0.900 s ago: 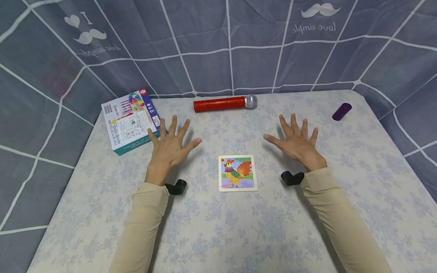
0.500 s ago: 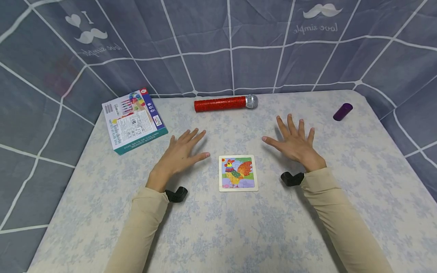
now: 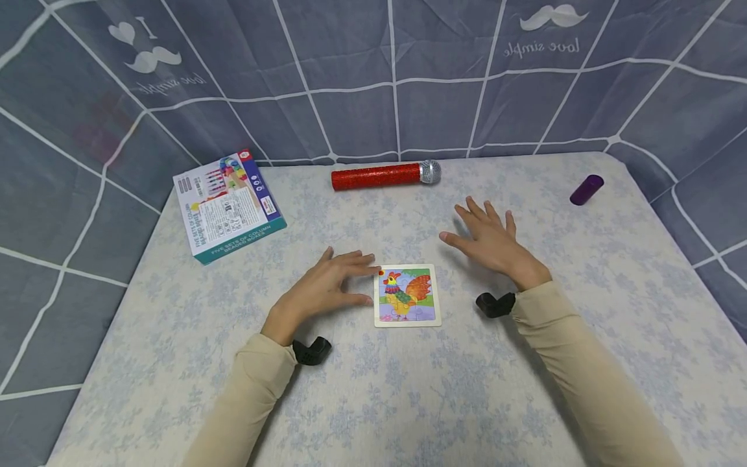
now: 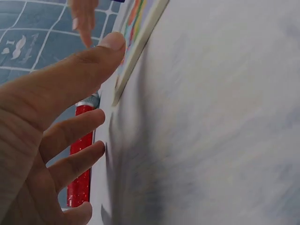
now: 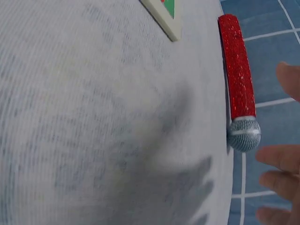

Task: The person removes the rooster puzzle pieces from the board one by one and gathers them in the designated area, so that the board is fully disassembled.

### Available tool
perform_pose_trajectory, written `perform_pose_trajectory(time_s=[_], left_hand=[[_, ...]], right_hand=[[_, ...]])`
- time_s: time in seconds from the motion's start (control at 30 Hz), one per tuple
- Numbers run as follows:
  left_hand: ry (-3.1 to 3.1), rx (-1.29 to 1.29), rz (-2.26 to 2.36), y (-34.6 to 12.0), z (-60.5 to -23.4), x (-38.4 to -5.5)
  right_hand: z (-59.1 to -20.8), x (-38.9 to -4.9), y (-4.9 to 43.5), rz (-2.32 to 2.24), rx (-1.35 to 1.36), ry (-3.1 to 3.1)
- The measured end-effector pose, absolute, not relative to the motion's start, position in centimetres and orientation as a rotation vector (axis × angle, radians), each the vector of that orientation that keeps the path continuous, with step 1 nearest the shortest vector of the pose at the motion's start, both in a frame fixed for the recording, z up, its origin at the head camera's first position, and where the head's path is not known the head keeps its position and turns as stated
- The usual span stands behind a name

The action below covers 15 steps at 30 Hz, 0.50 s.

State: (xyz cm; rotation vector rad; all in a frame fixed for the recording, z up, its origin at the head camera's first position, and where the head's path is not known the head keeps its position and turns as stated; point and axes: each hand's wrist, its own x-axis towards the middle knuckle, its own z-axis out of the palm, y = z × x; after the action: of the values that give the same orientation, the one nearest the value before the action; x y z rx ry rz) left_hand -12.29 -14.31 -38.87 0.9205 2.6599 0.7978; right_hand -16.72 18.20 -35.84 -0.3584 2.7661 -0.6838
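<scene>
A square jigsaw puzzle (image 3: 406, 296) with a rooster picture and a pale frame lies flat on the table. My left hand (image 3: 327, 285) is at its left edge, fingers extended, the fingertips right at the frame's upper left corner and the thumb just left of its side. In the left wrist view the thumb overlaps the puzzle frame (image 4: 136, 54), with nothing gripped. My right hand (image 3: 493, 241) hovers to the upper right of the puzzle, fingers spread and holding nothing. Its shadow falls on the cloth in the right wrist view, where one puzzle corner (image 5: 166, 21) shows.
A glittery red microphone (image 3: 385, 176) lies along the back edge. To the back left sits a printed cardboard box (image 3: 229, 206). A small purple cylinder (image 3: 586, 190) lies at the back right. Grey-blue curtains (image 3: 350, 58) with white lines enclose the table's back and sides.
My left hand has moved right and toward me, from beside the box to the puzzle's left edge. The right hand has shifted slightly left, its fingers turning inward. The puzzle has stayed put.
</scene>
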Motion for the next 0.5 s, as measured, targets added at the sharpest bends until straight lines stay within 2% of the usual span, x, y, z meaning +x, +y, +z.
perform_pose_trajectory(time_s=[0.3, 0.5], left_hand=[[2.671, 0.948, 0.758, -13.8, -39.2, -11.8], [2.692, 0.985, 0.729, -13.8, -39.3, -11.9]], right_hand=[[-36.0, -17.2, 16.3, -0.780, -0.605, 2.760], [-36.3, -16.8, 14.5, -0.904, -0.571, 2.702]])
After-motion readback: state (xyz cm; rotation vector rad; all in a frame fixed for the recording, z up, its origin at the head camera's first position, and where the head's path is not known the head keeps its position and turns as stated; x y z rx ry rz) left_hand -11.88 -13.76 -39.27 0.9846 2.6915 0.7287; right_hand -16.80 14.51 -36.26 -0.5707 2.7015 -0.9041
